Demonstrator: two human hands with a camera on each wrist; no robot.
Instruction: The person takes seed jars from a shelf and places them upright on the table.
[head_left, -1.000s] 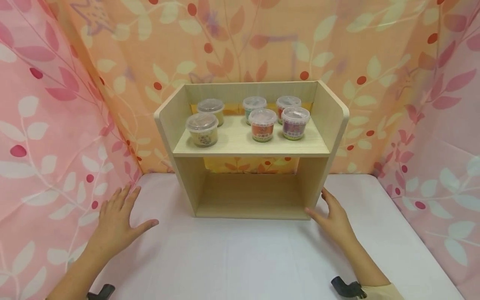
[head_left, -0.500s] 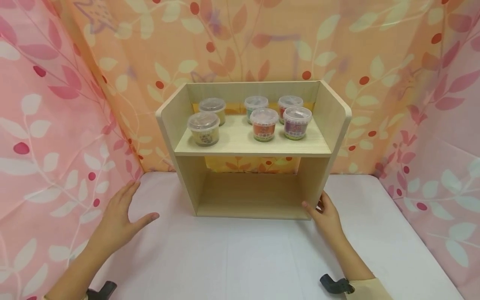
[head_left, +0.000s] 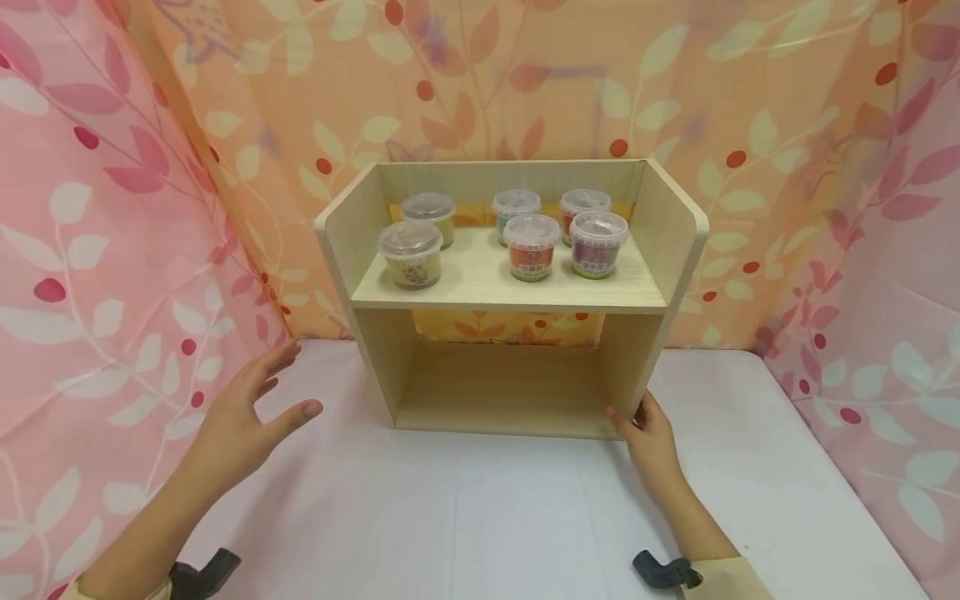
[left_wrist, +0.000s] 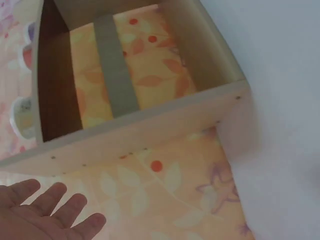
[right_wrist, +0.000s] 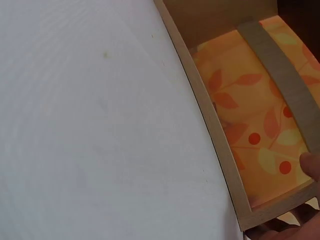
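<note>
A small two-tier wooden shelf (head_left: 495,295) stands on the white table. My right hand (head_left: 651,435) grips the lower part of its right side panel, thumb on the inner side and fingers around the outside; the thumb (right_wrist: 311,165) also shows in the right wrist view. To the left of the shelf, my left hand (head_left: 238,427) hangs apart from it with spread thumb and holds nothing. In the left wrist view its fingers (left_wrist: 72,210) are extended near the left side panel (left_wrist: 125,130).
Lidded plastic tubs stand on the upper tier: two yellowish ones, front (head_left: 411,255) and back (head_left: 429,217), at the left, and orange (head_left: 532,248), purple (head_left: 597,245), teal (head_left: 517,215) and red (head_left: 584,215) ones farther right. Leaf-patterned cloth (head_left: 480,92) closes off the back and sides.
My right hand has shifted slightly left, its thumb coming onto the panel's inner side. The left hand has turned, its fingers reaching a little farther right toward the shelf. The tubs stay put.
</note>
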